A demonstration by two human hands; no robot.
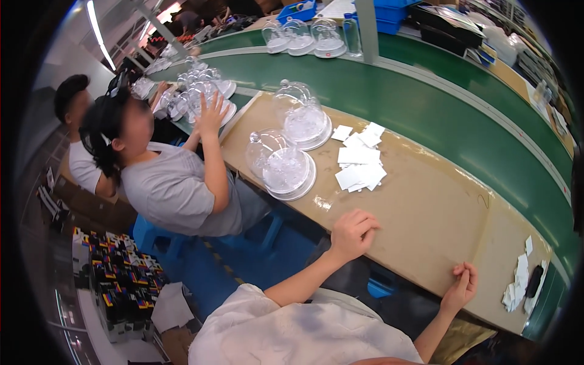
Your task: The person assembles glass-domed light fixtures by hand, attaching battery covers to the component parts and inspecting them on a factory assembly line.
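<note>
My left hand (pixel 353 234) rests at the near edge of the brown table (pixel 426 216), its fingers curled in and no object visible in them. Farther right, my right hand (pixel 460 288) is also at the edge, fingers bent toward the thumb, with nothing visible in its grasp. Beyond my left hand lies a loose pile of white cards (pixel 360 159). To the left of the cards stand two clear domes on round white bases, a nearer dome (pixel 261 146) and a farther dome (pixel 295 97). Small clear pieces show inside both.
A co-worker (pixel 164 182) sits at the left, one hand raised beside several more domes (pixel 204 91). A curved green conveyor (pixel 426 109) runs behind the table. White paper scraps (pixel 517 283) and a black object (pixel 534 281) lie at the far right. A blue stool (pixel 155 237) stands left.
</note>
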